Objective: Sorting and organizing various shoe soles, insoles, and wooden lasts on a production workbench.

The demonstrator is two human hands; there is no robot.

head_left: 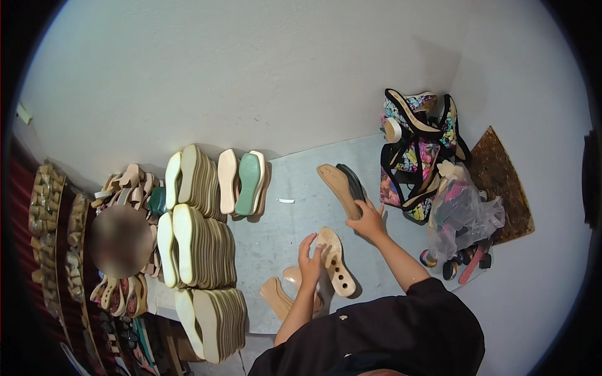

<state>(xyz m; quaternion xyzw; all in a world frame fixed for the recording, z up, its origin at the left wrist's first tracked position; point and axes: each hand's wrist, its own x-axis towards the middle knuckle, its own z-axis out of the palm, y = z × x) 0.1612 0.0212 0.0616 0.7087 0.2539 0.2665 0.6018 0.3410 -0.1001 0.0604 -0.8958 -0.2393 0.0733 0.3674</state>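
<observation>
My right hand (370, 224) is closed around the near end of a tan shoe sole (337, 186), which lies slanted on the table. A dark sole (352, 180) sits right beside it, partly behind the tan one. My left hand (308, 263) has its thumb and fingers apart, at the left edge of a pale wedge sole with several round holes (335, 260); whether it touches that sole I cannot tell. Left of my left wrist lie a tan wedge sole (276, 297) and a shiny tan piece (292, 274), both partly hidden by my forearm.
Tall stacks of cream soles (207, 250) line the table's left side, with a green sole (249, 182) behind. Floral wedge sandals (414, 153), a clear plastic bag (464, 219) and a brown board (505, 188) are at right. Shoe shelves (50, 232) stand far left.
</observation>
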